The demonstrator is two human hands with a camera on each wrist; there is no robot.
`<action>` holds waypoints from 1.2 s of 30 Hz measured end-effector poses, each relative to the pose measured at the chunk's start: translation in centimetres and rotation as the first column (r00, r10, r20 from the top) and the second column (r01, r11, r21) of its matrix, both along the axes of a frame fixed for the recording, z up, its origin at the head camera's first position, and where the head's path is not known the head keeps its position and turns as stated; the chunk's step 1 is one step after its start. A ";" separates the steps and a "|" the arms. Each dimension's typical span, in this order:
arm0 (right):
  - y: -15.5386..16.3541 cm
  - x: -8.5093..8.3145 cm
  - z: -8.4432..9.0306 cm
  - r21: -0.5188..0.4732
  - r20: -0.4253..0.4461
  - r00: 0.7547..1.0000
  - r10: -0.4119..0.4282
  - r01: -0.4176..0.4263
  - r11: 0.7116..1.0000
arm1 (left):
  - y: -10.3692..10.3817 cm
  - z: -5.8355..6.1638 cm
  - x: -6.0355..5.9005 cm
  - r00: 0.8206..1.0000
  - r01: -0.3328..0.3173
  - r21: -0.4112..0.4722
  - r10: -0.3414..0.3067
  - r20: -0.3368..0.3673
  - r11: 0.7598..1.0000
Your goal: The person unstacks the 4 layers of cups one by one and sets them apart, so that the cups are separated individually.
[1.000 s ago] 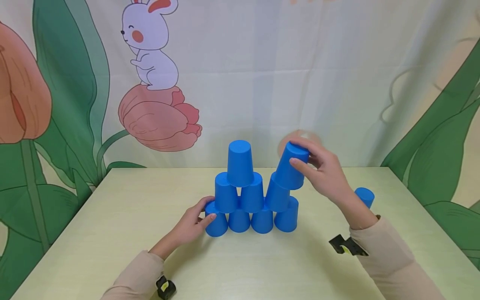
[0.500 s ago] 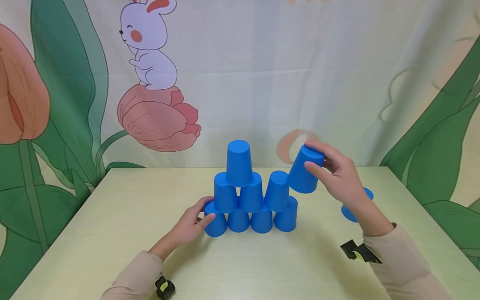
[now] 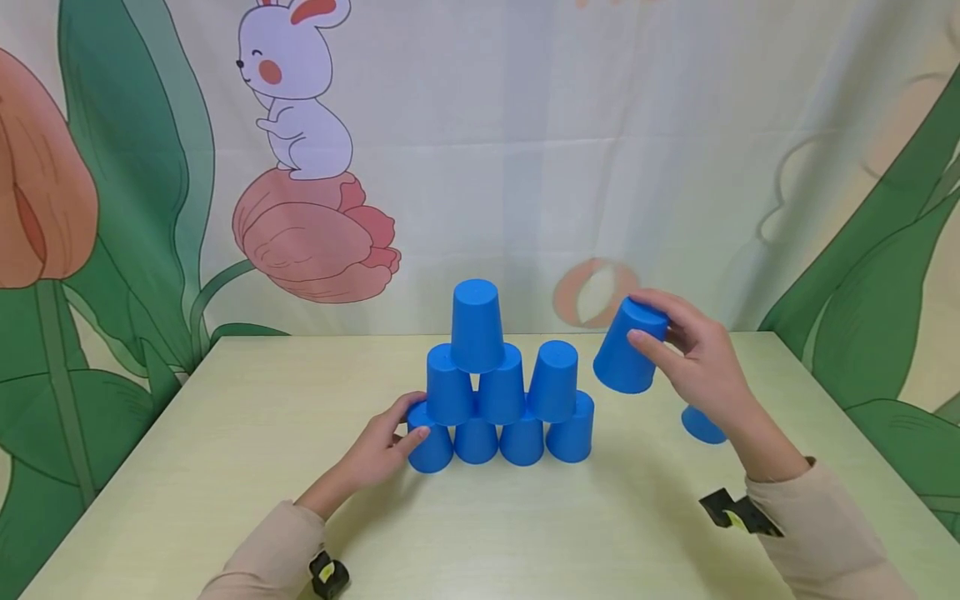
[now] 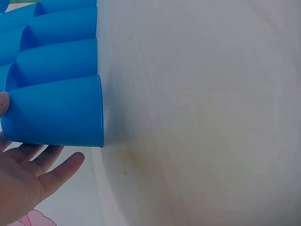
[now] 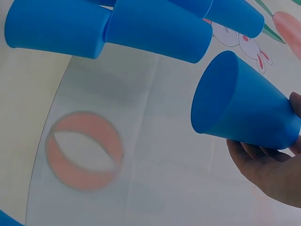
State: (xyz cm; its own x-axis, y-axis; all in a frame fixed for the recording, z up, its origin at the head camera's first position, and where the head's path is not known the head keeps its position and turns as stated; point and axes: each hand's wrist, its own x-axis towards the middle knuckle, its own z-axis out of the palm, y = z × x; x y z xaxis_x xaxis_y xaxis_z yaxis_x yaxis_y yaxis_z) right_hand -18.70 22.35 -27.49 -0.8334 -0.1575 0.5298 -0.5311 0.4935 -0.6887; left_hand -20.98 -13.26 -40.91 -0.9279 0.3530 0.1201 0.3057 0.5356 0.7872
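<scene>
Upside-down blue cups form a pyramid on the table: several in the bottom row, three in the middle row, and a single top cup (image 3: 477, 325) over the left two of that row. My left hand (image 3: 382, 446) holds the leftmost bottom cup (image 4: 56, 113), thumb on its near side and fingers behind. To the right of the pyramid, my right hand (image 3: 693, 354) grips another blue cup (image 5: 249, 103) near its base, in the air. It is tilted, mouth down and towards the left, apart from the right middle-row cup (image 3: 553, 382).
One more blue cup (image 3: 703, 424) stands on the table at the right, mostly hidden by my right wrist. The pale table (image 3: 510, 533) ends at a printed curtain (image 3: 697, 167) behind the pyramid.
My right hand has carried its cup off the top of the right middle-row cup, to the right and slightly down. The left hand and the other stacked cups stay as they were.
</scene>
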 end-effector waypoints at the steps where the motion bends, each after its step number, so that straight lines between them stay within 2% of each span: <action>1: 0.2 0.0 -0.1 0.006 0.000 1.000 -0.004 0.004 1.000 | 0.0 0.0 0.0 1.000 0.000 0.001 0.000 0.001 1.000; 11: 2.1 0.0 -0.7 0.036 0.010 0.998 -0.067 0.067 0.997 | 0.0 -0.1 0.0 1.000 0.003 0.006 -0.003 -0.004 1.000; 20: 3.4 0.3 -1.1 0.034 0.057 0.992 -0.115 0.113 0.993 | 0.0 -0.1 -0.2 1.000 0.005 -0.001 -0.005 -0.007 1.000; 36: 5.6 0.4 -3.0 0.029 0.123 0.977 -0.174 0.172 0.985 | 0.0 -0.3 -0.1 1.000 0.003 0.011 -0.002 -0.004 1.000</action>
